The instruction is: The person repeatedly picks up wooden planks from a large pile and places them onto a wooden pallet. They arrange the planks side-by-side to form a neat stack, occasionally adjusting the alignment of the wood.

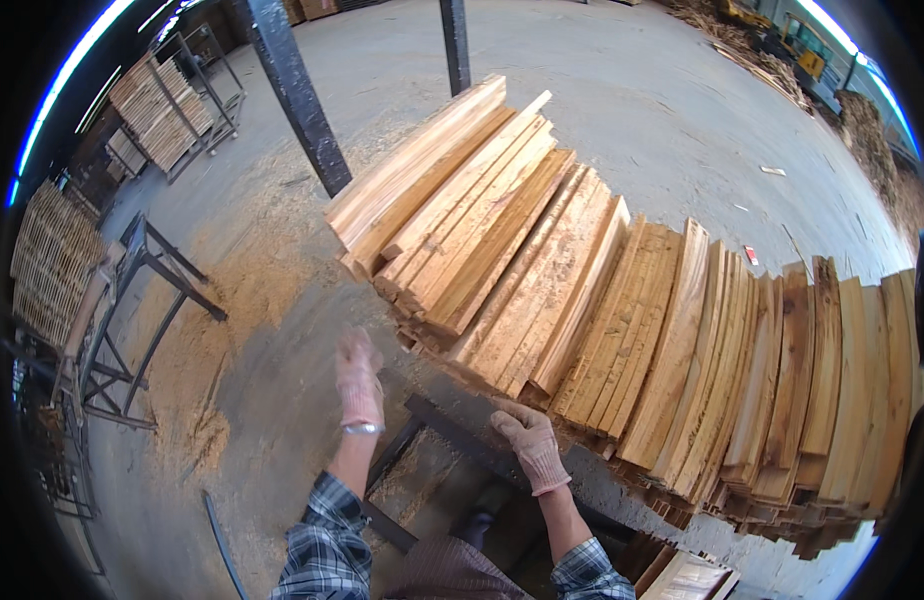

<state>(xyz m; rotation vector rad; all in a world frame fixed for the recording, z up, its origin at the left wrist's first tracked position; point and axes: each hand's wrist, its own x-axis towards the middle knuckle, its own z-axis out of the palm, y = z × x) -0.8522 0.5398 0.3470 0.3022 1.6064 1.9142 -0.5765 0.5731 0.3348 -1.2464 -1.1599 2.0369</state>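
A long stack of wooden boards (537,292) runs from upper centre to the right edge, laid side by side in layers on a dark metal frame (462,442). My left hand (359,375), in a pale work glove and slightly blurred, is raised over the floor, left of the boards' near ends, with no object visible in it. My right hand (526,435), in a similar glove, is at the near ends of the boards, its fingers bent by the stack's lower edge. Whether it grips a board cannot be told.
Dark metal posts (297,97) rise behind the stack. A metal stand (143,255) and racks of stacked wood (162,112) are at the left. Sawdust (244,285) lies on the concrete floor. More boards (687,577) lie low near my right sleeve.
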